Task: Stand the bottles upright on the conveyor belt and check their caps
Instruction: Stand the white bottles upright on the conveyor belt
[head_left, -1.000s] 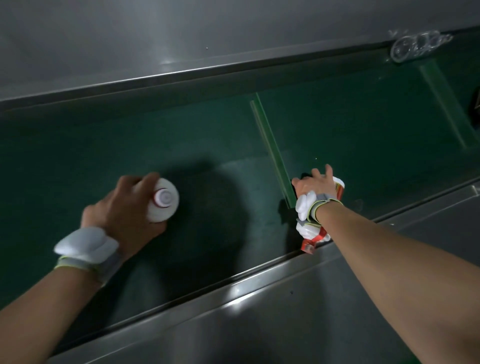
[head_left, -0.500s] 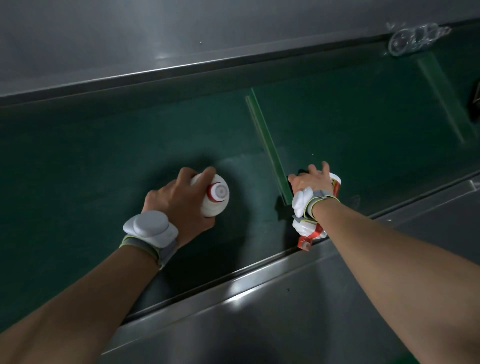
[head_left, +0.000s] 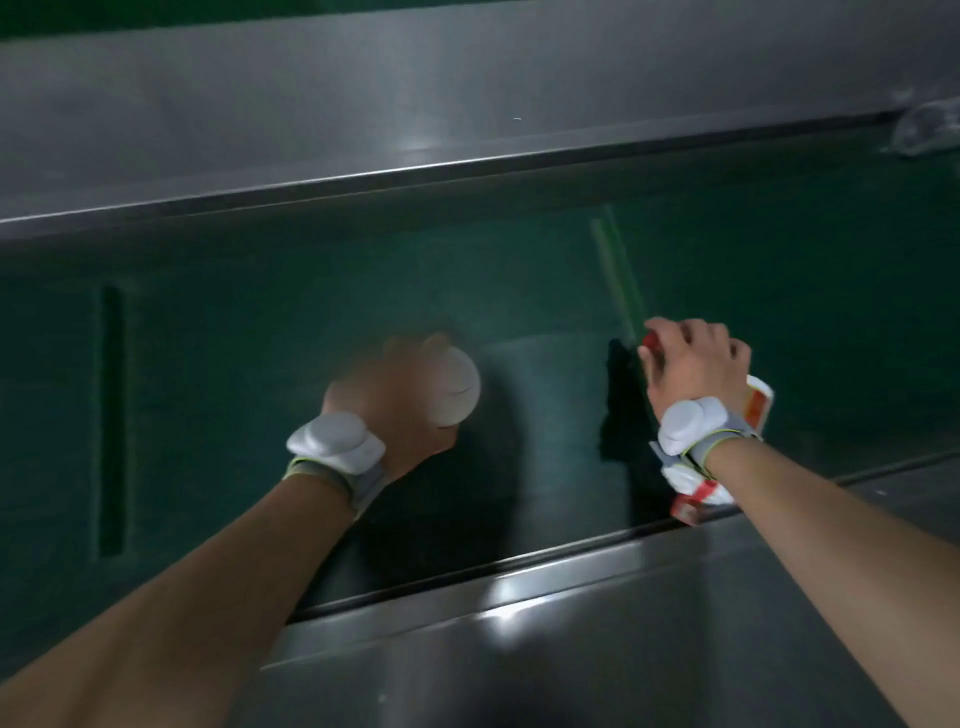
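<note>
On the dark green conveyor belt (head_left: 260, 364) my left hand (head_left: 387, 400) grips a white bottle (head_left: 454, 389), seen from above and blurred by motion. My right hand (head_left: 693, 366) is closed over the red cap end (head_left: 650, 340) of a second white bottle with a red and orange label (head_left: 756, 408). That bottle lies tilted under my wrist, its lower end (head_left: 693, 504) near the belt's near edge. Both wrists wear white sensor bands.
A steel rail (head_left: 467, 587) borders the belt on my side and a steel wall (head_left: 415, 130) on the far side. A light green cleat (head_left: 618, 275) crosses the belt by my right hand. A clear crumpled object (head_left: 924, 127) sits at the far right.
My left hand has carried its white bottle to the right, toward my right hand. My right hand has shifted up over the second bottle's cap end. The view has swung to the left.
</note>
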